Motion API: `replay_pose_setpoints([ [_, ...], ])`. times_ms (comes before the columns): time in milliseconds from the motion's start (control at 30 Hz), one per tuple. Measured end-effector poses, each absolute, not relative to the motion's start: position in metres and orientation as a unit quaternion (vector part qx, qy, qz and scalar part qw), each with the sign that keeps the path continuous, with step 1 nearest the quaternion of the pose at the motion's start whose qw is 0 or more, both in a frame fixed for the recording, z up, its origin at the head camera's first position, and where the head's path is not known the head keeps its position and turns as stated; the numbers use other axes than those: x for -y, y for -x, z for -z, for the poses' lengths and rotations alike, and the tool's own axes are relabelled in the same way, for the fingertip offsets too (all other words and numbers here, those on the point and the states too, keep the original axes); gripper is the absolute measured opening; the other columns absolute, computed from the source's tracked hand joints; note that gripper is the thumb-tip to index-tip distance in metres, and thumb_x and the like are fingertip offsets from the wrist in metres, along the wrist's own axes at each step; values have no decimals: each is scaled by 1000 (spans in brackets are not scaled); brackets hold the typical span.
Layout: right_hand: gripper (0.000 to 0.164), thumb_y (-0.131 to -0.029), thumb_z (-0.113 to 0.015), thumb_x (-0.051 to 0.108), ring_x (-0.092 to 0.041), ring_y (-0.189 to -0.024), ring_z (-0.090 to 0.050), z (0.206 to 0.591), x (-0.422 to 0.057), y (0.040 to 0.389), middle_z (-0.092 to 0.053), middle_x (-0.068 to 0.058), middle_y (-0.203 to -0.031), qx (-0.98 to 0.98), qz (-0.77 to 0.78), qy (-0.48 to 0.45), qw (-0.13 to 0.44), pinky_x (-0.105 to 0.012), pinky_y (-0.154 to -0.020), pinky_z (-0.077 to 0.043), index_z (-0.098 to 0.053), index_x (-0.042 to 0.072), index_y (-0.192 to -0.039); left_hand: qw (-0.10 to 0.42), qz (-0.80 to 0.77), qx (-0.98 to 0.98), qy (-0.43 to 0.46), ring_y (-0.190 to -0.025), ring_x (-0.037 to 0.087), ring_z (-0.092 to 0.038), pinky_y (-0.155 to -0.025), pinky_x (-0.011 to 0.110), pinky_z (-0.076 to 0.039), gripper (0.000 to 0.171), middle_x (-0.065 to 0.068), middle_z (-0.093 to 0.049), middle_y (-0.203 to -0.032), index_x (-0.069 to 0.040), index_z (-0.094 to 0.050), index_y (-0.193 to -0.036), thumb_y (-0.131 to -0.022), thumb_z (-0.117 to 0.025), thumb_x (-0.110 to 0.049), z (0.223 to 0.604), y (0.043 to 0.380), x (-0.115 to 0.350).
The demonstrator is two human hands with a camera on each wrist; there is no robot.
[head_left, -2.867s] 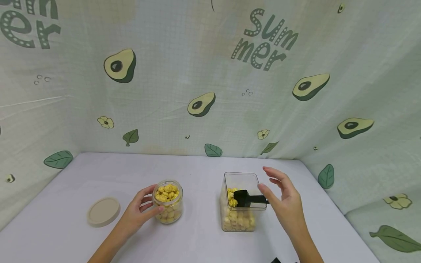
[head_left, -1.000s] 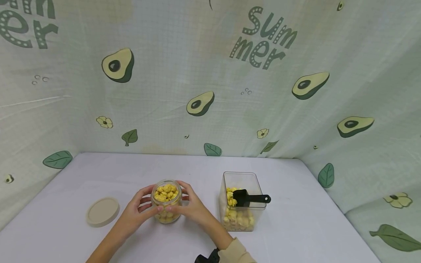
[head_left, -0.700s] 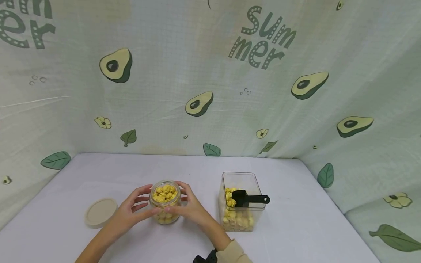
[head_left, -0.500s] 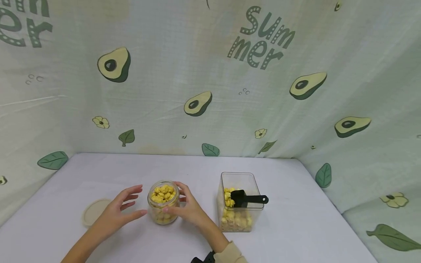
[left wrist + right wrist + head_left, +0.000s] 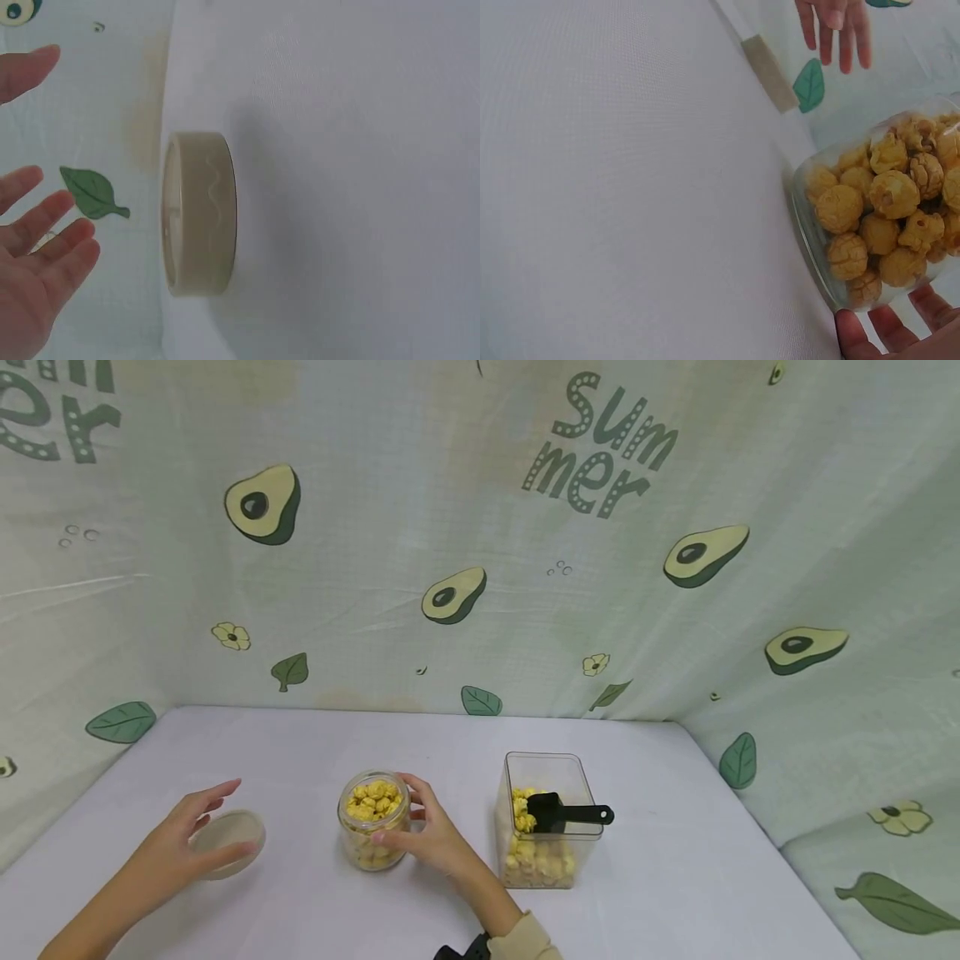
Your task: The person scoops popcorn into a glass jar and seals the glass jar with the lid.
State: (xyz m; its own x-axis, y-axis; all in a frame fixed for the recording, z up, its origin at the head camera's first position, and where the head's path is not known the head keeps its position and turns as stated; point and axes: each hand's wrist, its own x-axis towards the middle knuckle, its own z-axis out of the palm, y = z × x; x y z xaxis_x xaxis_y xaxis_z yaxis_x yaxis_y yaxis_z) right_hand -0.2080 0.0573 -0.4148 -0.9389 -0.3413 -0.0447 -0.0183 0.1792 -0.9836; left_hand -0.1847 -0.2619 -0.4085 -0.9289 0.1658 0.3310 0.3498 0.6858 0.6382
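A clear glass jar (image 5: 363, 845) filled with yellow popcorn stands upright and uncapped on the white table. My right hand (image 5: 435, 837) grips its right side, thumb at the front and fingers behind; in the right wrist view the fingertips lie against the jar (image 5: 889, 217) low down. To the left, a round beige lid (image 5: 243, 831) lies on the table. Over it reaches my left hand (image 5: 176, 845), thumb and fingers spread and holding nothing. The left wrist view shows the hand (image 5: 37, 262) apart from the lid (image 5: 206, 217).
Right of the jar stands a square clear container (image 5: 543, 864) partly filled with popcorn. A black scoop (image 5: 551, 812) lies in it, its handle sticking out over the right rim. Behind the table hangs a cloth (image 5: 360, 485) printed with avocados.
My right hand has come over from beside the square container and taken hold of the jar. My left hand has let go of the jar and moved left to the lid.
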Motion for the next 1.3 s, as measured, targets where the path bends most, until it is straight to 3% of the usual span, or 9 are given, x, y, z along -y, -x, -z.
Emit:
replay_pose_setpoints([
  [67,76,-73,-78,34,-20,-113,-37,414,-57,208,-40,-3,-134,-757,630,116,128,-38,-81,-41,-35,43,-136,112,349,921,136,-112,-18,-26,-95,8,-32,81,10,-37,-133,-12,-33,-143,-75,-77,-22,412,184,271],
  [133,76,-73,-78,33,-20,-113,-36,414,-58,208,-40,-3,-134,-757,631,113,127,-38,-81,-41,-35,43,-135,105,326,930,133,-113,-8,-30,-91,10,-32,85,20,-38,-132,-9,-32,-144,-74,-78,-23,416,185,279],
  [267,77,-73,-78,32,-21,-113,-36,414,-57,208,-39,-4,-134,-754,634,113,128,-38,-80,-40,-35,43,-135,68,313,938,132,-114,35,-40,-82,19,-45,91,31,-35,-130,-1,-25,-145,-74,-78,-22,425,188,291],
  [367,76,-73,-78,31,-21,-114,-36,414,-57,209,-39,-4,-135,-753,635,118,126,-38,-80,-40,-35,43,-135,34,329,934,134,-107,50,-42,-70,19,-50,95,34,-30,-130,2,-16,-146,-76,-76,-18,431,191,299],
  [467,76,-73,-78,31,-21,-114,-36,415,-57,209,-39,-4,-135,-753,635,121,124,-38,-80,-41,-35,43,-136,17,347,927,138,-110,14,-49,-69,13,-48,95,35,-30,-131,5,-12,-146,-76,-75,-14,437,196,306],
  [600,77,-73,-78,33,-21,-113,-36,416,-57,209,-39,-4,-134,-754,633,122,124,-38,-80,-41,-35,43,-136,2,350,925,146,-94,-25,-27,-68,9,-44,87,36,-39,-128,12,-19,-141,-78,-73,-13,443,201,314],
  [800,76,-73,-77,33,-21,-113,-36,416,-57,209,-39,-4,-134,-753,635,123,124,-39,-81,-41,-35,43,-136,-81,349,925,124,-92,-22,-36,-69,11,-43,79,32,-37,-133,7,-23,-141,-83,-68,-21,443,206,323],
  [933,76,-74,-77,32,-21,-113,-36,417,-57,209,-39,-4,-135,-754,633,125,125,-39,-81,-41,-35,43,-136,-97,356,921,126,-102,-2,-48,-70,12,-42,75,31,-37,-131,6,-25,-140,-83,-67,-21,443,206,326],
  [1300,77,-73,-77,34,-20,-113,-37,418,-57,208,-40,-4,-133,-756,631,123,120,-40,-82,-41,-35,43,-136,-2,310,937,160,-86,-16,-43,-63,14,-43,69,21,-54,-112,6,-43,-128,-75,-77,-19,443,207,318],
])
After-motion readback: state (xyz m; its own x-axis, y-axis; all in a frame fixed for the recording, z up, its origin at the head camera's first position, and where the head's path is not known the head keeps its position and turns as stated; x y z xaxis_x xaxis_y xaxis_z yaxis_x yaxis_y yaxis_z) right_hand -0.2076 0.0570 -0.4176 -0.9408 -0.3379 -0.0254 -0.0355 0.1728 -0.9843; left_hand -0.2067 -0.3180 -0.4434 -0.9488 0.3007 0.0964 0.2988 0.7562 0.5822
